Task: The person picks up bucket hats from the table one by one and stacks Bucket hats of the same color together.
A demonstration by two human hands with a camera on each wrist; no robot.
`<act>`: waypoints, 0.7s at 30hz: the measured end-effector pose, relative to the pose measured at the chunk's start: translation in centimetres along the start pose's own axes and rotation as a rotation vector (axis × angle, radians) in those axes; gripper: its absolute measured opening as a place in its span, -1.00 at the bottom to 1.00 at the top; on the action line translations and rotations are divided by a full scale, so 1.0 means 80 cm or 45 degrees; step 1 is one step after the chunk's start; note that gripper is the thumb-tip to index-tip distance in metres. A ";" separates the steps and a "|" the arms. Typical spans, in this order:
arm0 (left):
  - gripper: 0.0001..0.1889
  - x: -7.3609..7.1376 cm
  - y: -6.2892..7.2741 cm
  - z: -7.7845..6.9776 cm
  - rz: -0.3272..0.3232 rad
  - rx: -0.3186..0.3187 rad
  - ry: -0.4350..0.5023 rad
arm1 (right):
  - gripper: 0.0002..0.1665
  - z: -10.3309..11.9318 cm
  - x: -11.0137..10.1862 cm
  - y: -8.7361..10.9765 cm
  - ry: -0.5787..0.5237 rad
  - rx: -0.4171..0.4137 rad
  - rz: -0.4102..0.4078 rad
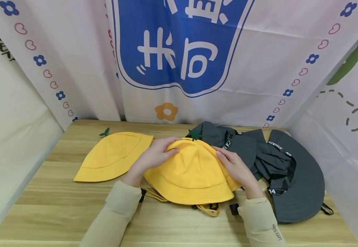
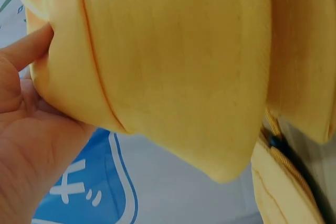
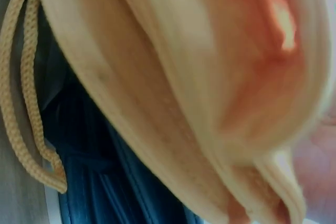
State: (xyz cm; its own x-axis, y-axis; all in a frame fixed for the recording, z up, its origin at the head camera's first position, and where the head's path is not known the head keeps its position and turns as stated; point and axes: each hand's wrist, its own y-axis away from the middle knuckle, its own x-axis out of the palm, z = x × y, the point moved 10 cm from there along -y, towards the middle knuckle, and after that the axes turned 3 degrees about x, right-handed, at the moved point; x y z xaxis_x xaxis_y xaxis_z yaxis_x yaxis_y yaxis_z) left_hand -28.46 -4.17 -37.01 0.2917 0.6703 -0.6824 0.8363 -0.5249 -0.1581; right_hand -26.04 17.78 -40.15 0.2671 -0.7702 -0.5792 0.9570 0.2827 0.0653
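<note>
A yellow bucket hat (image 1: 194,168) with a green leaf sprout (image 1: 195,134) on top is held by both hands over the middle of the table. My left hand (image 1: 157,154) grips the left side of its crown, thumb on the near face; the left wrist view shows this thumb (image 2: 34,48) pressing into the cloth. On the opposite side, my right hand (image 1: 235,168) pinches the crown. Yellow cords with a dark toggle hang below the brim. In the right wrist view, brim layers (image 3: 173,93) fill the picture and mostly hide the right fingers.
Another yellow hat (image 1: 114,157) with a sprout lies flattened at the left on the wooden table (image 1: 52,212). Dark grey hats (image 1: 302,185) with wide brims and lettered straps overlap at the right. A printed curtain (image 1: 83,68) hangs behind the table.
</note>
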 end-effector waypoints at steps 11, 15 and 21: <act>-0.61 0.014 -0.012 0.001 -0.073 -0.050 -0.134 | -0.26 0.003 0.005 -0.002 0.098 -0.001 0.011; -0.61 0.020 -0.015 0.003 -0.073 -0.075 -0.075 | -0.24 0.004 0.005 0.000 0.135 -0.013 0.012; -0.62 0.027 -0.020 0.002 -0.073 -0.092 -0.054 | -0.27 0.004 0.007 0.002 0.231 -0.009 0.023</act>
State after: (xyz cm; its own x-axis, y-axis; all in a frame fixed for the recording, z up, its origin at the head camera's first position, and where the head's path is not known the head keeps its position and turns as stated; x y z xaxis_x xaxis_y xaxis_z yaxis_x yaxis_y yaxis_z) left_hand -29.24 -2.01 -38.35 0.2234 0.6745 -0.7037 0.8830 -0.4458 -0.1470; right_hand -25.72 17.22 -40.21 0.2590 -0.6494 -0.7150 0.9511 0.3003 0.0717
